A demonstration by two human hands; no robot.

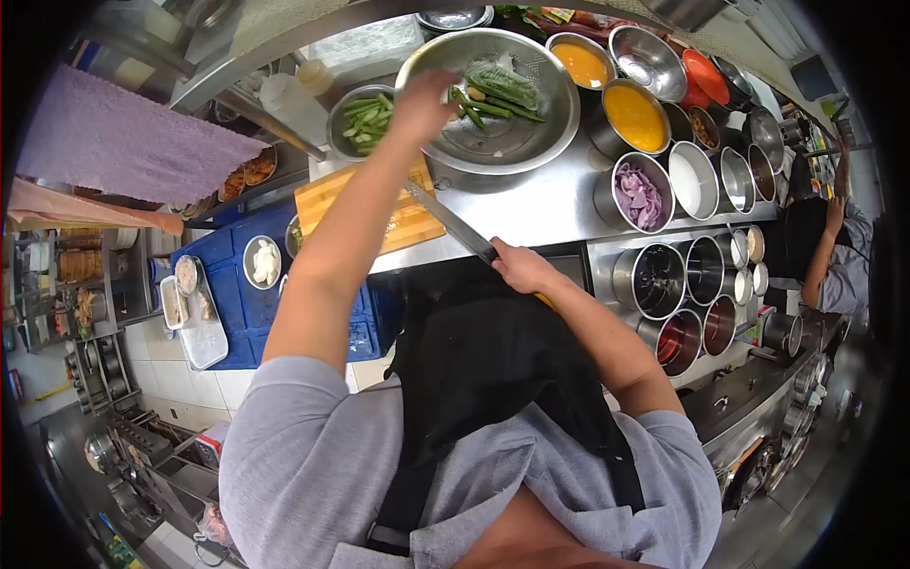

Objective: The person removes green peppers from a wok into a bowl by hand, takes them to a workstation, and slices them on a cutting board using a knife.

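My left hand (427, 106) reaches over the left side of a wide metal bowl (564, 114); its fingers are blurred, so what they hold, if anything, cannot be made out. Beside it in the bowl lie long green vegetables (488, 106) and some in clear plastic wrap (504, 83). My right hand (521, 266) is closed round the handle of a knife (450, 223), whose blade points up and left over a wooden cutting board (412, 228). Cut green pieces (368, 121) fill a smaller metal bowl left of my left hand.
Pots of yellow liquid (635, 116) and sliced purple onion (638, 197) stand on the right, above more metal containers (659, 280). A blue crate (237, 322) is at the left, with a white tray (206, 337). Another person (844, 256) is at the far right.
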